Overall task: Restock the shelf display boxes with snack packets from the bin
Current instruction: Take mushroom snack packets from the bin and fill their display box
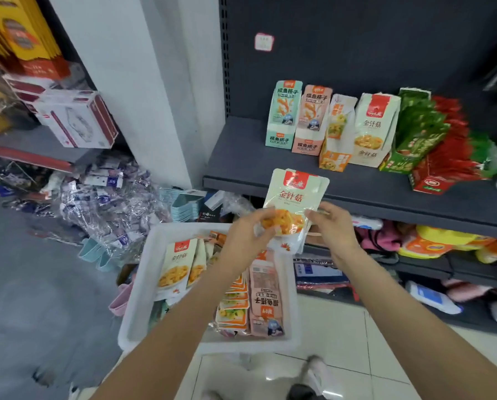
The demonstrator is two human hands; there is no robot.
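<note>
A small stack of cream snack packets (295, 194) with a red label is held upright in front of the dark shelf (241, 157). My left hand (248, 235) grips its lower left side and my right hand (329, 226) pinches its lower right edge. Below them a white bin (139, 284) on the floor holds more cream packets (178, 267), orange ones and pink ones (266, 295). On the shelf stand several display boxes: teal (282, 114), pink (310, 119), orange (335, 134), and a matching cream box (374, 128).
Green (411, 131) and red (443, 157) packet boxes crowd the shelf's right end. A lower shelf holds mixed bagged goods. Plastic-wrapped items (111, 203) and pastel scoops lie on the floor left of the bin. A white pillar (143, 82) stands at the shelf's left.
</note>
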